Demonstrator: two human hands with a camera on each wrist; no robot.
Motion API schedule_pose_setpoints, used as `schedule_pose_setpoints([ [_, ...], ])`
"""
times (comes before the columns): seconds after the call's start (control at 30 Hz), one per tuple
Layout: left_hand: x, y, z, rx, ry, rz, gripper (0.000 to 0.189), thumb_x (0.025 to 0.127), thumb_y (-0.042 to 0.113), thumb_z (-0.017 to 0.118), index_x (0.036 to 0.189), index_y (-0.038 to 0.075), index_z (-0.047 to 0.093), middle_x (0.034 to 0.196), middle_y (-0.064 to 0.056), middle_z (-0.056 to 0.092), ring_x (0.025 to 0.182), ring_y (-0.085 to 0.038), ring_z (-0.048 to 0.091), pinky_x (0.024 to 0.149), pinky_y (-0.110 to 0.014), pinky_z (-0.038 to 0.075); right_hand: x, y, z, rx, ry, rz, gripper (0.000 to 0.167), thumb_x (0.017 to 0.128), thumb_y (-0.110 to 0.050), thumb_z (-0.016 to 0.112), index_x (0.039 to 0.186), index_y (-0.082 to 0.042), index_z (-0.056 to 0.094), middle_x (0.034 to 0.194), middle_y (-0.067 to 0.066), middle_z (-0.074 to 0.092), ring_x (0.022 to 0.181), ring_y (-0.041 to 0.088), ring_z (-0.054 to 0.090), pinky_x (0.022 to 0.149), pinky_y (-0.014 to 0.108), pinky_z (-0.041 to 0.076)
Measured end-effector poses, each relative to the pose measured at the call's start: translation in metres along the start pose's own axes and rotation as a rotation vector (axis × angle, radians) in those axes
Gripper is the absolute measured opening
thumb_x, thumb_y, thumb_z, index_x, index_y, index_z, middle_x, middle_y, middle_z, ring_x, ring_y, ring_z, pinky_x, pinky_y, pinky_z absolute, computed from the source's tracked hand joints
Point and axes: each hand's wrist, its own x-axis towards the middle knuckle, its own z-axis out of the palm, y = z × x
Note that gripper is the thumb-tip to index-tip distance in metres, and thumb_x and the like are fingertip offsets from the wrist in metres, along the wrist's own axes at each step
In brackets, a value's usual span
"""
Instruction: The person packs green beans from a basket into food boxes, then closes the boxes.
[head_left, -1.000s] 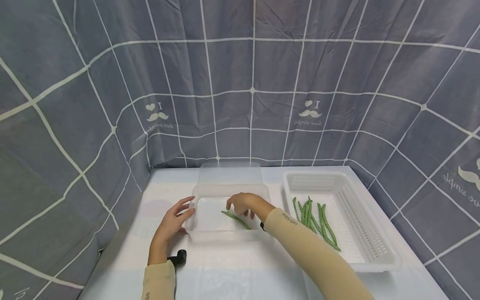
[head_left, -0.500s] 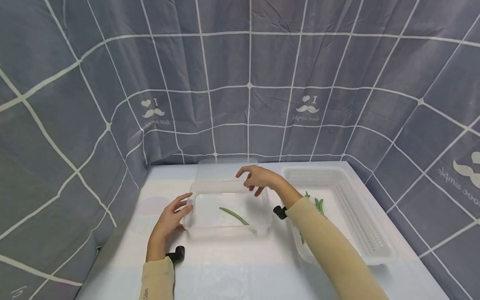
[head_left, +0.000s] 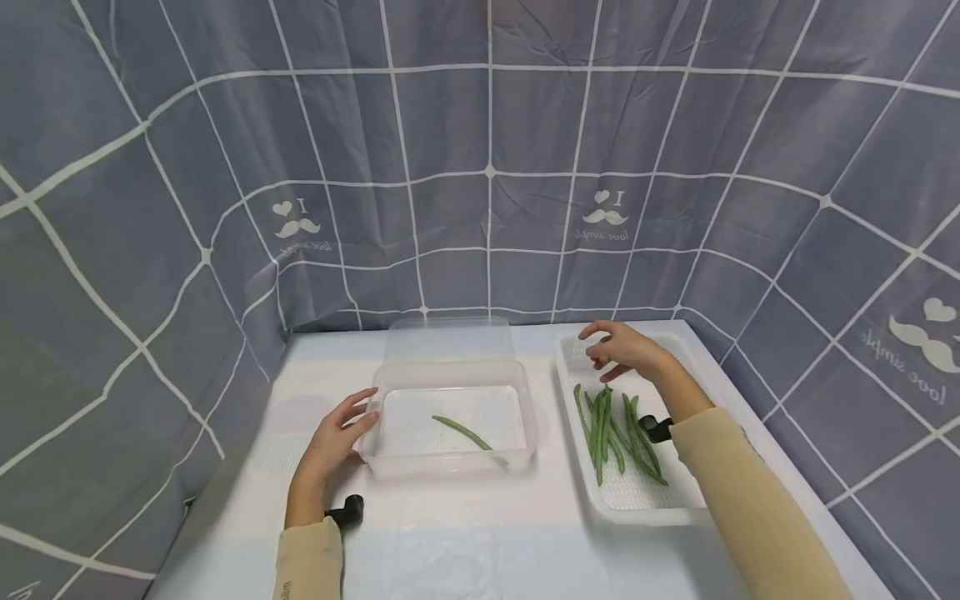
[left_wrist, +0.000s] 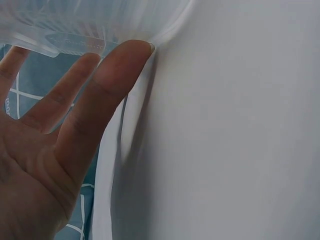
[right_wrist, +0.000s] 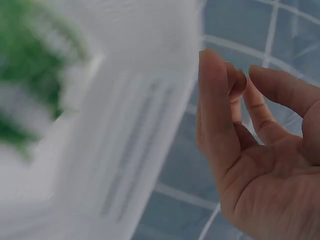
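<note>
My left hand (head_left: 332, 440) touches the left side of a clear plastic food container (head_left: 450, 465), fingers fairly straight; in the left wrist view its thumb (left_wrist: 120, 62) meets the container's wall (left_wrist: 145, 22). One green bean (head_left: 465, 431) lies slantwise inside the container. My right hand (head_left: 624, 347) hovers over the back of a white perforated plastic basket (head_left: 675, 515), holding nothing, its fingers loosely bent. Below it, several green beans (head_left: 602, 429) lie in the basket, blurred at the left of the right wrist view.
A clear lid (head_left: 450, 337) stands out behind the container at the table's back. A grey curtain (head_left: 450, 208) with white grid lines encloses the table (head_left: 465, 542). The basket's wall (head_left: 572, 433) rises between the beans and the container.
My right hand has moved right, away from above the container to over the basket, leaving one green bean in the container. My left hand stays at the container's left side.
</note>
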Motion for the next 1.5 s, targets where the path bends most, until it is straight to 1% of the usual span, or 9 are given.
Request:
schedule_pose_setpoints([
  [0.2, -0.001, 0.001, -0.002, 0.0, 0.006, 0.004, 0.059, 0.106, 0.038, 0.066, 0.161, 0.029, 0.045, 0.17, -0.025, 0.034, 0.15, -0.052, 0.043, 0.073, -0.037, 0.06, -0.014, 0.038, -0.017, -0.031, 0.024, 0.143, 0.046, 0.106, -0.011, 0.057, 0.146, 0.008, 0.046, 0.095, 0.008, 0.068, 0.083, 0.016, 0.071, 0.072, 0.037, 0.064],
  [0.37, 0.0, 0.0, 0.0, 0.016, 0.008, -0.005, 0.06, 0.106, 0.04, 0.065, 0.161, 0.03, 0.044, 0.17, -0.025, 0.035, 0.151, -0.052, 0.043, 0.076, -0.037, 0.061, -0.021, 0.066, -0.025, -0.045, 0.016, 0.241, 0.03, 0.105, -0.008, 0.057, 0.128, 0.011, 0.055, 0.094, 0.01, 0.07, 0.082, 0.018, 0.073, 0.073, 0.039, 0.064],
  [0.5, 0.0, 0.0, 0.003, 0.012, 0.003, 0.002, 0.06, 0.107, 0.039, 0.065, 0.162, 0.029, 0.043, 0.17, -0.025, 0.034, 0.151, -0.053, 0.042, 0.079, -0.041, 0.063, -0.027, 0.083, -0.027, -0.07, 0.013, 0.282, 0.023, 0.102, -0.006, 0.057, 0.118, 0.012, 0.06, 0.09, 0.011, 0.072, 0.08, 0.018, 0.073, 0.074, 0.041, 0.064],
  [0.67, 0.002, -0.004, 0.003, 0.005, -0.006, 0.017, 0.06, 0.108, 0.035, 0.063, 0.163, 0.027, 0.041, 0.17, -0.028, 0.031, 0.151, -0.056, 0.039, 0.084, -0.048, 0.064, -0.028, 0.098, -0.025, -0.098, 0.01, 0.325, 0.024, 0.101, -0.006, 0.058, 0.115, 0.012, 0.064, 0.091, 0.014, 0.074, 0.081, 0.022, 0.075, 0.076, 0.042, 0.065],
  [0.87, 0.003, -0.005, 0.002, 0.003, -0.002, 0.009, 0.06, 0.108, 0.036, 0.064, 0.163, 0.028, 0.041, 0.17, -0.027, 0.031, 0.152, -0.056, 0.039, 0.088, -0.051, 0.063, -0.026, 0.113, -0.02, -0.115, -0.002, 0.363, 0.02, 0.1, -0.007, 0.06, 0.11, 0.009, 0.066, 0.091, 0.014, 0.074, 0.078, 0.019, 0.073, 0.073, 0.04, 0.065],
  [1.07, 0.0, -0.002, 0.003, -0.002, -0.003, 0.011, 0.061, 0.107, 0.038, 0.065, 0.163, 0.029, 0.042, 0.17, -0.026, 0.032, 0.152, -0.056, 0.039, 0.091, -0.055, 0.062, -0.025, 0.118, -0.015, -0.102, -0.026, 0.372, 0.017, 0.099, -0.007, 0.062, 0.109, 0.006, 0.066, 0.087, 0.012, 0.073, 0.073, 0.017, 0.072, 0.071, 0.039, 0.065],
  [1.2, 0.0, -0.002, 0.003, 0.0, 0.001, 0.014, 0.061, 0.107, 0.038, 0.066, 0.162, 0.028, 0.043, 0.17, -0.026, 0.032, 0.151, -0.056, 0.039, 0.089, -0.054, 0.063, -0.023, 0.114, -0.009, -0.102, -0.038, 0.366, 0.014, 0.099, -0.004, 0.066, 0.108, 0.004, 0.06, 0.084, 0.011, 0.071, 0.071, 0.016, 0.071, 0.068, 0.038, 0.064],
  [1.33, 0.001, -0.002, 0.003, 0.001, 0.007, 0.018, 0.06, 0.106, 0.038, 0.066, 0.161, 0.028, 0.044, 0.169, -0.026, 0.034, 0.151, -0.056, 0.041, 0.085, -0.049, 0.064, -0.02, 0.112, -0.001, -0.151, -0.042, 0.337, 0.016, 0.098, -0.002, 0.066, 0.107, 0.002, 0.054, 0.082, 0.011, 0.067, 0.069, 0.017, 0.069, 0.068, 0.039, 0.064],
  [1.5, 0.002, -0.003, 0.003, 0.007, 0.009, 0.013, 0.06, 0.106, 0.038, 0.066, 0.161, 0.028, 0.045, 0.169, -0.026, 0.034, 0.151, -0.055, 0.041, 0.083, -0.046, 0.064, -0.016, 0.109, 0.008, -0.207, -0.013, 0.33, 0.019, 0.094, 0.002, 0.066, 0.104, 0.0, 0.05, 0.079, 0.009, 0.06, 0.068, 0.019, 0.064, 0.066, 0.042, 0.064],
])
